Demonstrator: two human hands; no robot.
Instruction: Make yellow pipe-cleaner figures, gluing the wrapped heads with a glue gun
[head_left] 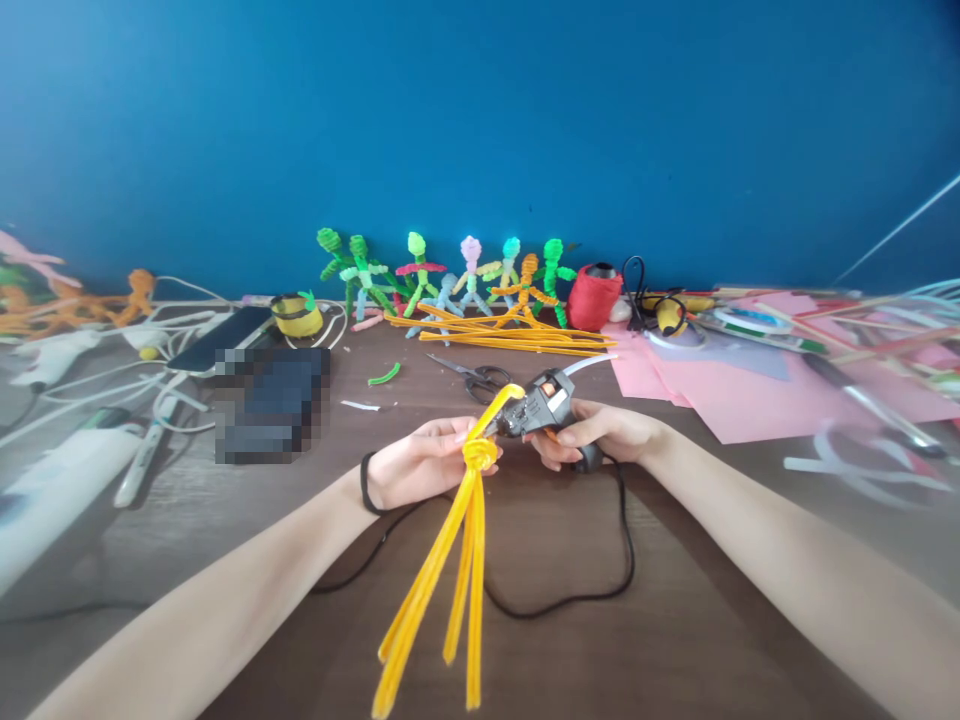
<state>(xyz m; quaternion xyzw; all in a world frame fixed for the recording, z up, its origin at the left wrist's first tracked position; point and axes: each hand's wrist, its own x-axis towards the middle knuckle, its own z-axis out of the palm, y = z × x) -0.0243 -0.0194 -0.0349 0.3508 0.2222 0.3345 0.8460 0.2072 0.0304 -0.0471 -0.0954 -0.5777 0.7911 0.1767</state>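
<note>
My left hand (427, 462) pinches a bundle of yellow pipe cleaners (442, 560) near its coiled knot. Several long strands hang down from the knot toward me, and one bent end sticks up above it. In my right hand (592, 435) is a black glue gun (538, 402), fingers wrapped round its handle. Its nozzle points left and meets the yellow bundle just above the knot; whether it touches I cannot tell. A clear glue stick (592, 364) pokes out of the gun's back. The gun's black cord (562, 605) loops over the table below.
Scissors (480, 382) lie behind my hands, near orange pipe cleaners (517, 342). Several pipe-cleaner figures (471, 270) lean by the blue wall. A red spool (596, 298) and pink paper (735, 400) are on the right. A dark phone-like object (274, 405) and white cables (157, 340) lie left.
</note>
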